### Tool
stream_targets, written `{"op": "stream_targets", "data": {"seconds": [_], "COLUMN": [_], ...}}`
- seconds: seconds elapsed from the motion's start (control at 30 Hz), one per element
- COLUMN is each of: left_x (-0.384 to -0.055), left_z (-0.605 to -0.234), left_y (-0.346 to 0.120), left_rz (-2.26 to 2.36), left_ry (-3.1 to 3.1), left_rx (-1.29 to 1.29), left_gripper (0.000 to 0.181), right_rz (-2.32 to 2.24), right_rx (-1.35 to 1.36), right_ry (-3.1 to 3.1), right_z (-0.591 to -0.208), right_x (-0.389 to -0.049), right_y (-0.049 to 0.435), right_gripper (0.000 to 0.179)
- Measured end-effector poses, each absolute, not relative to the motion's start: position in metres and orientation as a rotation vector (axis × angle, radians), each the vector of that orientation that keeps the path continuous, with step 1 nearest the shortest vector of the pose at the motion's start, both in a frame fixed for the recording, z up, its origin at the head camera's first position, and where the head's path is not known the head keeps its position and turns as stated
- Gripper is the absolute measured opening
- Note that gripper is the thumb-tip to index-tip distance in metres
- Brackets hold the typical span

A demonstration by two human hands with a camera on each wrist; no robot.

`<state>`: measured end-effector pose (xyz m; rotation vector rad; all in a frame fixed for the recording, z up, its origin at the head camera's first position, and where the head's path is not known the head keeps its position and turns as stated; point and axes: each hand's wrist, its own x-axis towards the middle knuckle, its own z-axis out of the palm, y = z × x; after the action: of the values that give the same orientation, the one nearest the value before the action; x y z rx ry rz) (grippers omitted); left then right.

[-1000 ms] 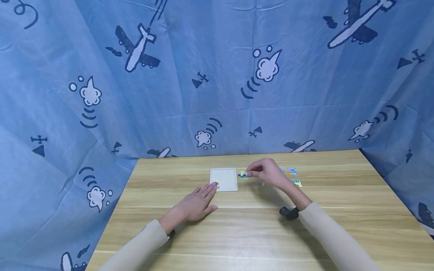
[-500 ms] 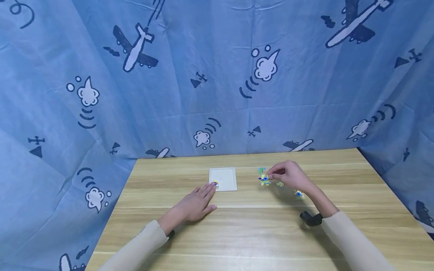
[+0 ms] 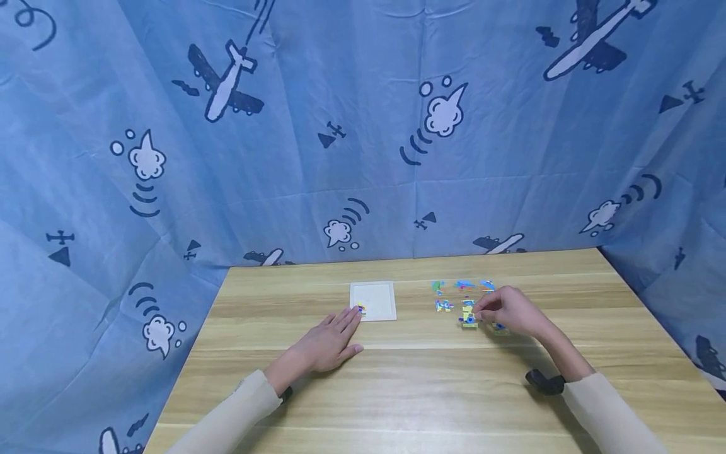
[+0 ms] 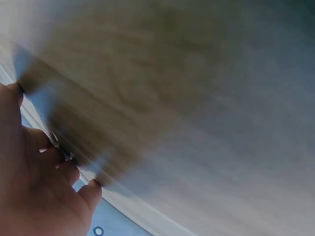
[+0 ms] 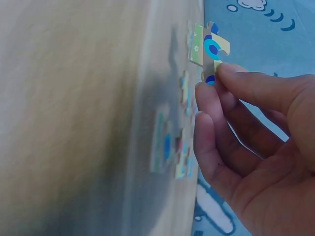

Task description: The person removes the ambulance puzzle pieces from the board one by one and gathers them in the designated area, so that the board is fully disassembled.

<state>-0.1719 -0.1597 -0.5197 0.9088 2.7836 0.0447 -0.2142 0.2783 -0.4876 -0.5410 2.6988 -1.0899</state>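
Between thumb and fingertips, my right hand (image 3: 513, 312) pinches a jigsaw puzzle piece (image 5: 210, 48), yellow and green with blue rings. In the head view this piece (image 3: 469, 320) hangs over the front of the loose pieces, to the right of the white square puzzle tray (image 3: 377, 297). My left hand (image 3: 326, 343) lies palm down with straight fingers, fingertips at the tray's lower left corner. A small yellow and blue puzzle piece (image 3: 362, 308) lies in that corner by the fingertips. In the left wrist view the left hand (image 4: 39, 182) shows at the tray's edge.
Several loose puzzle pieces lie right of the tray, among them a green one (image 3: 438, 286), a blue and pink one (image 3: 464, 284) and a blue and white one (image 3: 444, 306). A yellow piece (image 3: 501, 329) is partly under the right hand. A blue curtain (image 3: 374, 157) hangs behind the wooden table (image 3: 408, 397).
My right hand has carried the pinched puzzle piece from beside the tray to the right and nearer the front, over the loose pieces. The left hand has stayed in place.
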Motion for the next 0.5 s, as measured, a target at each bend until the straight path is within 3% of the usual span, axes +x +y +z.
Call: {"op": "stream_targets", "data": {"seconds": [0.5], "left_x": [-0.17], "left_z": [-0.517], "left_y": [-0.16], "left_rz": [0.067], "left_ry": [2.783], "left_rx": [0.907], "left_gripper": [0.075], "right_rz": [-1.058], "right_rx": [-0.488], "right_ry": [2.655], "right_z": [-0.501], "right_x": [-0.214], "right_y": [0.283], "right_gripper": [0.013]}}
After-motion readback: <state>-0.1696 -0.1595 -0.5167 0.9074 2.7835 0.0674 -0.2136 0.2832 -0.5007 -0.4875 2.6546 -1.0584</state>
